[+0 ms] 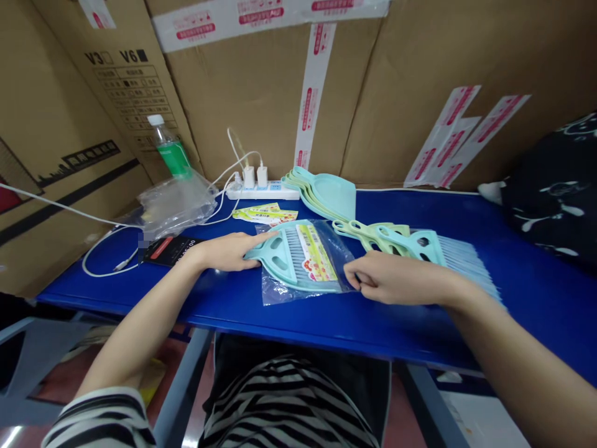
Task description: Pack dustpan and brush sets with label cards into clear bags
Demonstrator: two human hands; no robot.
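A light-blue dustpan (pixel 275 275) with a hand brush (pixel 291 249) nested in it lies flat in front of me. A yellow and white label card (pixel 316 254) rests over the bristles. A clear plastic bag (pixel 342 249) surrounds the set. My left hand (pixel 228 251) is at the handle end, index finger across the top and thumb along the near side. At the other end, the curled fingers of my right hand (pixel 392 277) pinch the edge of the bag. Just beyond that hand lie several loose brushes, green ones (pixel 373 234) and a blue one (pixel 431 246).
Stacked dustpans (pixel 333 190) stand at the back of the blue table (pixel 209 305). Label cards (pixel 265 214), a power strip (pixel 280 193) with white cables, crumpled plastic bags (pixel 175 202), a bottle (pixel 171 152) and a black box (pixel 163 250) are nearby. Cardboard walls (pixel 261 93) border the back.
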